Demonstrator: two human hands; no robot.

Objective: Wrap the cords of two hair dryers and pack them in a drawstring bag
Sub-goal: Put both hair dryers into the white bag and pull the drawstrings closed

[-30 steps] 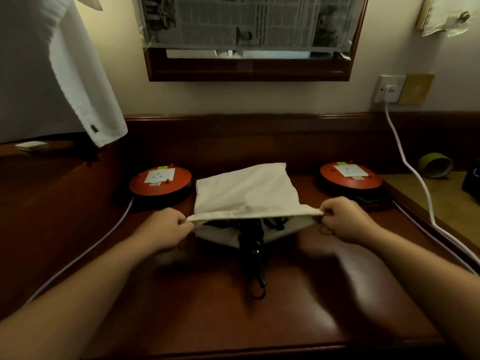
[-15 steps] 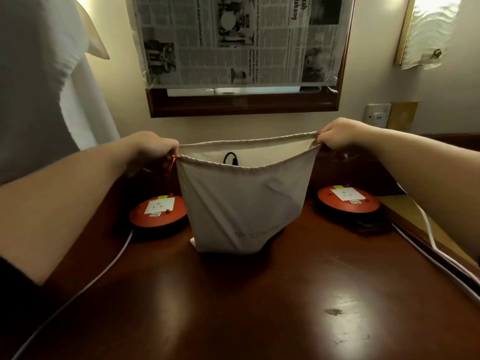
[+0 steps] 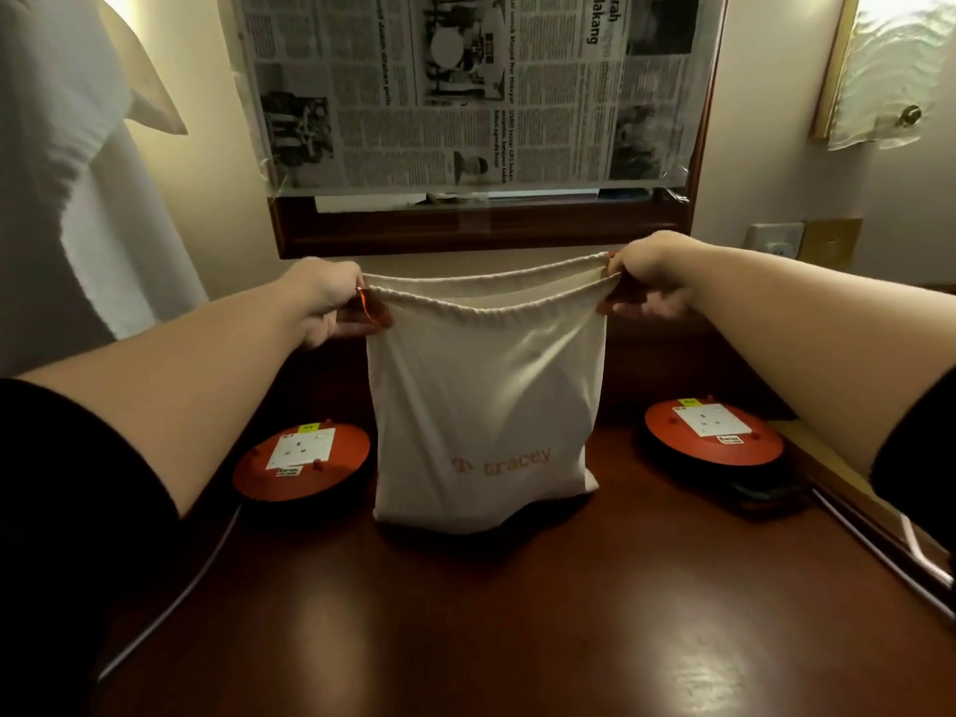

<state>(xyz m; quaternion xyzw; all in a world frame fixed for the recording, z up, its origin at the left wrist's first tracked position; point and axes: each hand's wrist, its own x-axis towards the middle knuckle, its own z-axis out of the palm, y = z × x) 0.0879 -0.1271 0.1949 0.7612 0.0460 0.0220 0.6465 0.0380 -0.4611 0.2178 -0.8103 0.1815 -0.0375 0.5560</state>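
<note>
Both hands up: the left hand (image 3: 331, 302) pinches one top corner of the cream cloth drawstring bag (image 3: 486, 406), the right hand (image 3: 652, 282) grips the other (mouth stretched between them). The bag hangs upright, its base touching the dark polished wooden bench (image 3: 517, 639), between two round red socket reels (image 3: 302, 460).

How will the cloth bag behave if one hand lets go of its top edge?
The bag is probably floppy: its rim sags between the left hand and right hand. It would likely slump sideways. Its bottom seems loaded, resting on the desk.
</note>
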